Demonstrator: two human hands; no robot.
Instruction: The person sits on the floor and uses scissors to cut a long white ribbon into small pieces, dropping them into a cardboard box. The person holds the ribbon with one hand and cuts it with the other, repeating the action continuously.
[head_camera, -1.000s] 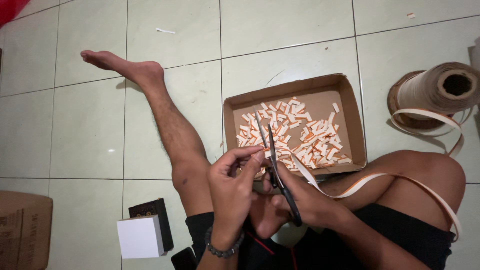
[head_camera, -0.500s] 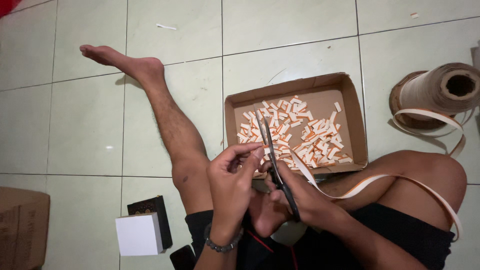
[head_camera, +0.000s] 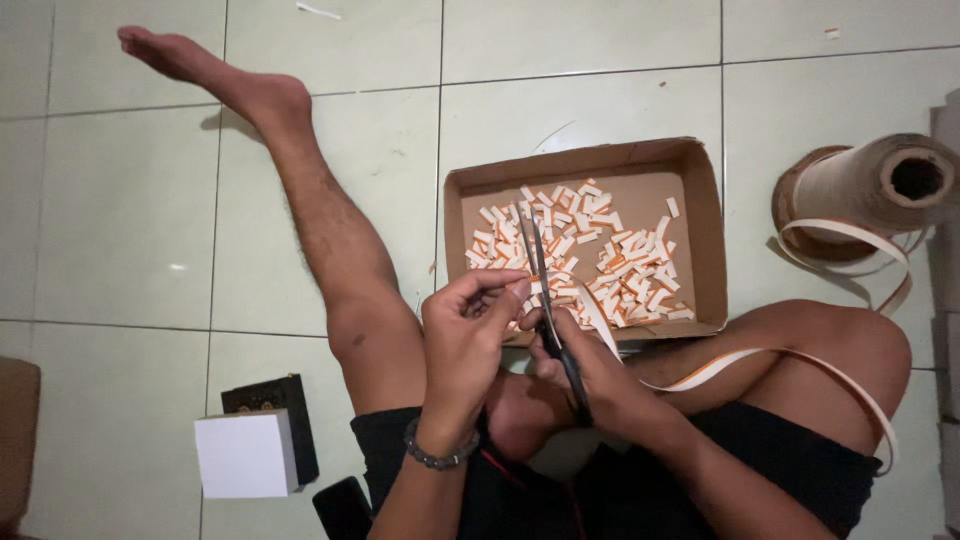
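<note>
Head view: tiled floor (head_camera: 130, 200), person seated with legs spread, and a cardboard box (head_camera: 705, 210) of cut pieces (head_camera: 600, 260) at twelve o'clock from the hands. A spool (head_camera: 870, 185) sits at two o'clock, its strip (head_camera: 740, 362) looping across the knee to the scissors (head_camera: 545, 290). Right hand (head_camera: 600, 380) grips the handles, blades parted. Left hand (head_camera: 470, 335) pinches the strip's end at the blades. Cutting step, I'd say; next calls for squeezing shut squarely.

Home floor workspace: pale tiled floor (head_camera: 130, 200), person seated barefoot.
</note>
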